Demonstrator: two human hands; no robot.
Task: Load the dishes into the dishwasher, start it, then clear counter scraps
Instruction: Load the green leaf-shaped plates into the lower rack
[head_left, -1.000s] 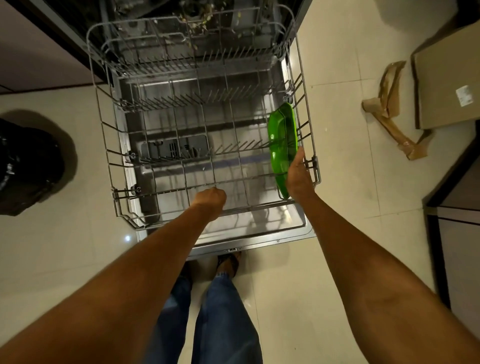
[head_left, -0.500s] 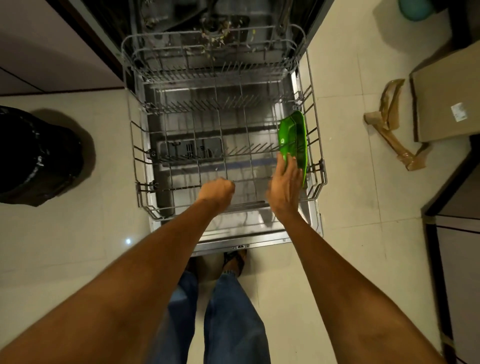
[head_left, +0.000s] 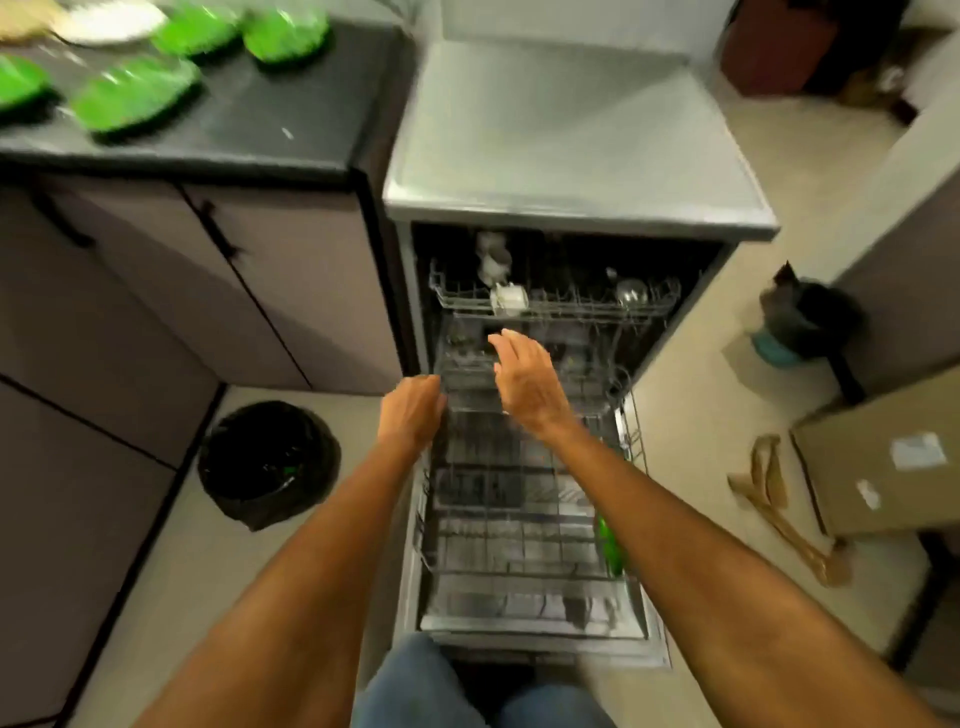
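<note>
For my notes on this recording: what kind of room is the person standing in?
Most likely a home kitchen: an open dishwasher with its lower rack pulled out, a dark counter holding green plates, and a lined bin.

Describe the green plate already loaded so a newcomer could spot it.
Start at the open dishwasher and its pulled-out lower rack. The green plate stands on edge at the rack's right side, beside the right forearm; the other green plates lie on the counter.

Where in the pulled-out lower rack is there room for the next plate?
The lower rack is bare from its left wall across to the green plate at its right edge. The counter is crowded with green plates at its left.
</note>
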